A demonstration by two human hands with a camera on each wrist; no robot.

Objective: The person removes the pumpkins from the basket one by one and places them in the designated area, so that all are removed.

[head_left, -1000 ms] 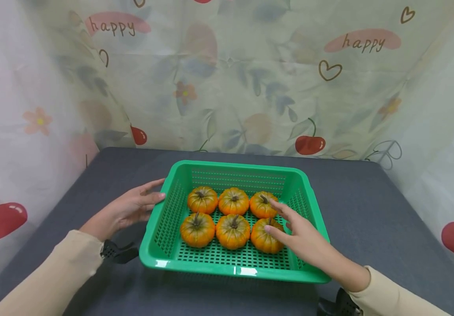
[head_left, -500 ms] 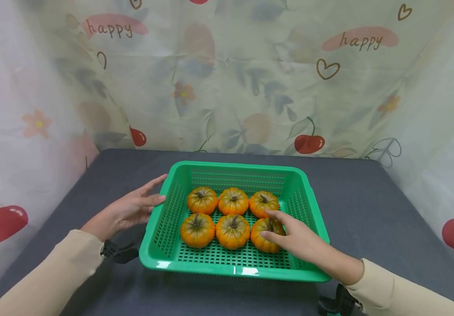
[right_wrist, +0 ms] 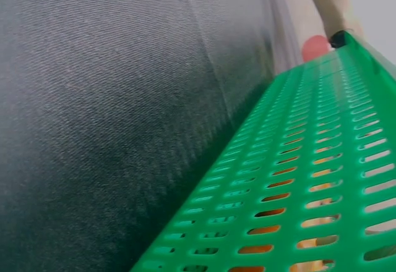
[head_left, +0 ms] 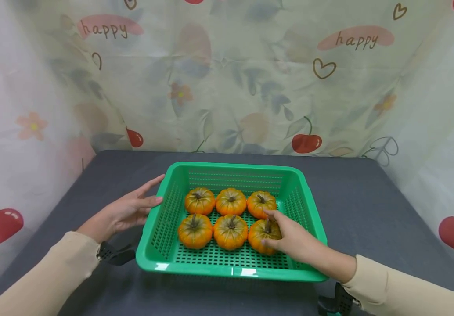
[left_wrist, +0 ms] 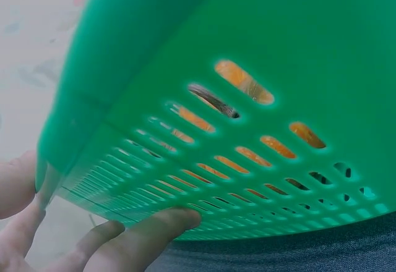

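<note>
A green plastic basket [head_left: 195,267] holds several small orange pumpkins [head_left: 230,231] with greenish tops, in two rows of three. My right hand [head_left: 300,241] reaches over the basket's right side and grips the front-right pumpkin [head_left: 257,239], thumb at its near side and index finger at its far side. The other fingers are hidden behind the hand. On the left, my left hand [head_left: 126,210] touches the outside of the basket wall, fingers extended. The left wrist view shows its fingers [left_wrist: 145,238] against the slotted wall [left_wrist: 284,31].
Dark grey cloth [head_left: 353,206] covers the table under the basket. A printed curtain [head_left: 231,87] hangs behind it and at both sides. From the right wrist view, the basket's slotted outer side [right_wrist: 297,167] and the tablecloth [right_wrist: 124,99] are seen.
My right hand has come down and nearer, from hovering over the right-hand pumpkins to gripping the front-right one. My left hand stays at the basket wall. The head view shifts slightly.
</note>
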